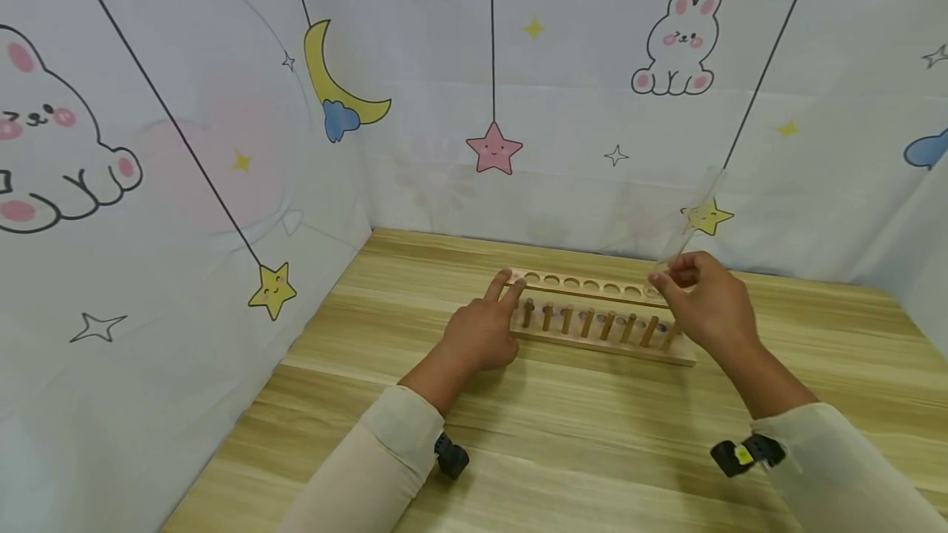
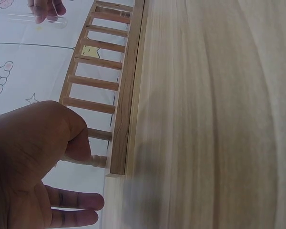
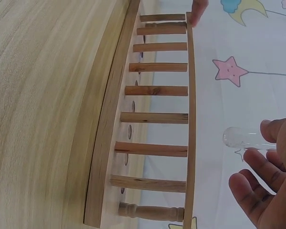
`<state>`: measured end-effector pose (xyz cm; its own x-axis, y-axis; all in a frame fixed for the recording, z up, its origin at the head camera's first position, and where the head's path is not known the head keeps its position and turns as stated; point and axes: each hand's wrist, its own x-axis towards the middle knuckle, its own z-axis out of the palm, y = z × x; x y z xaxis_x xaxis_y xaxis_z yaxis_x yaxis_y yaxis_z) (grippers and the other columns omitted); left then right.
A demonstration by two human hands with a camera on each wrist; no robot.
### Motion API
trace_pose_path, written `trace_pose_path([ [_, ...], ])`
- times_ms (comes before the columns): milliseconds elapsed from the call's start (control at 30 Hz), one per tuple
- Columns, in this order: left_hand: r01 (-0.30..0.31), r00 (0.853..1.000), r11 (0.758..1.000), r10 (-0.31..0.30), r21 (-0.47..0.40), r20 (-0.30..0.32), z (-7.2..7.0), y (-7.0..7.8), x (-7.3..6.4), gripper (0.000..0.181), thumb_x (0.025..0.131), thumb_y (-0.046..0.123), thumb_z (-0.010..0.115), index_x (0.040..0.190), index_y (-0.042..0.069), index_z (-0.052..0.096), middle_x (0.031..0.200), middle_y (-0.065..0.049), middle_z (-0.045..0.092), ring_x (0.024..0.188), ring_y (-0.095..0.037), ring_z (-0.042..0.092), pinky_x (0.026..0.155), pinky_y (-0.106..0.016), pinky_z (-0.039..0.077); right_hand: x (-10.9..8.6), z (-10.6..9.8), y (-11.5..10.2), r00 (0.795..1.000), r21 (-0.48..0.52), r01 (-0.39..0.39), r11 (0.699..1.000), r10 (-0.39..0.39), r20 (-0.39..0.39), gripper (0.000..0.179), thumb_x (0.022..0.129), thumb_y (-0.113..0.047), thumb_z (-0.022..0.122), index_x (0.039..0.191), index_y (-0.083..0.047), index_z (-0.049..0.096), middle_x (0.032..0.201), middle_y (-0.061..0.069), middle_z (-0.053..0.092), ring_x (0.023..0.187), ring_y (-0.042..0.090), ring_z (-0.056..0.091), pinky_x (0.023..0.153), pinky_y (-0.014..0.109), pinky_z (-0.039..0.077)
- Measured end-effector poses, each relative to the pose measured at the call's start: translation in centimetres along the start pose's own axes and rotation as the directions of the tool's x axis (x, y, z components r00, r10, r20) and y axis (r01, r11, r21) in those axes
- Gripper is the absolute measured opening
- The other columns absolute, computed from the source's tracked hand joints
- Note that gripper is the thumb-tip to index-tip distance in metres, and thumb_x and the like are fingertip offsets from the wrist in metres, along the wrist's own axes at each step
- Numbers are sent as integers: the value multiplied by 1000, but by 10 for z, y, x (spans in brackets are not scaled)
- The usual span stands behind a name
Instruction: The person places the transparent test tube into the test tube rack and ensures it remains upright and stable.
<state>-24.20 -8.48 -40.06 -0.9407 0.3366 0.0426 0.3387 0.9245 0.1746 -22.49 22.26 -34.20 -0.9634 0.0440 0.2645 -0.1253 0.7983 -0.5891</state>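
Observation:
A wooden test tube rack (image 1: 603, 345) stands on the table, with a row of round holes along its top rail (image 1: 590, 286) and a row of upright pegs (image 3: 157, 90). At its left end my left hand (image 1: 483, 331) grips the rack, two fingers on the top rail. In the left wrist view, the thumb bends at the end post (image 2: 99, 161) while two other fingers stay straight. My right hand (image 1: 709, 303) pinches a clear test tube (image 3: 243, 138) above the rack's right end. The tube is tilted, its rounded end pointing down, apart from the rail.
Behind the rack hangs a white cloth (image 1: 437, 196) printed with stars, rabbits and a moon, meeting the table's back edge. A second cloth side (image 1: 185, 336) runs along the left. Wood-grain tabletop (image 1: 563, 426) lies in front of the rack.

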Motion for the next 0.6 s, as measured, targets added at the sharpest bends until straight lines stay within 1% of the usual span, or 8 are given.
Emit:
trace_pose_path([
  [267,-4,1000,1000,4,6,-2,0,0,0,87,93,17,64,166,25,18,171,-2,10,68,-21,52,48,-33,35,2,1,0,1000,6,-4,1000,4,4,59,102,-55,55,129,-3,56,120,23,66,98,39,64,69,48,49],
  [600,-10,1000,1000,10,10,-7,0,0,0,87,92,18,65,166,24,18,171,-3,10,66,-20,51,47,-32,35,5,3,0,1000,0,12,1000,-12,2,58,102,-54,55,129,-2,56,120,24,66,98,41,64,70,50,50],
])
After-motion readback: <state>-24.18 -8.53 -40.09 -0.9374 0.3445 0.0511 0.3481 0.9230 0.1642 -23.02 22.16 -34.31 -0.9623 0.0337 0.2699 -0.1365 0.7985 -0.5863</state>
